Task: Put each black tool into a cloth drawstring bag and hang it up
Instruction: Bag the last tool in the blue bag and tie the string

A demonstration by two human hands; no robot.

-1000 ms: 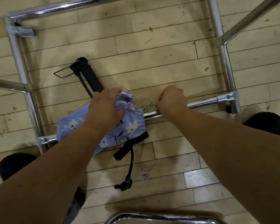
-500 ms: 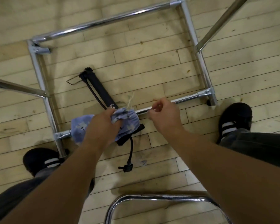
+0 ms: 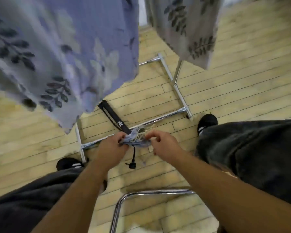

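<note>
**Above the wooden floor (image 3: 225, 91), the bag is gathered shut and raised**

Over the plank floor and the chrome rack base (image 3: 160, 117), the blue drawstring bag (image 3: 138, 144), spread low at the rail a second ago, is now held bunched into a small bundle between both hands. Its gathered mouth is gripped by the left hand (image 3: 112, 147), and the pale cord (image 3: 142, 132) is pinched by the curled fingers of the right hand (image 3: 165, 145). The view is higher than before, and two hung floral bags (image 3: 65, 56) have come into sight above. A black hose (image 3: 133, 155) trails out below the bundle, so full enclosure of that tool cannot be confirmed. A second black tool (image 3: 114, 116) lies unbagged on the floor inside the rack base. Closing is judged nearly done, with hanging next.
</note>
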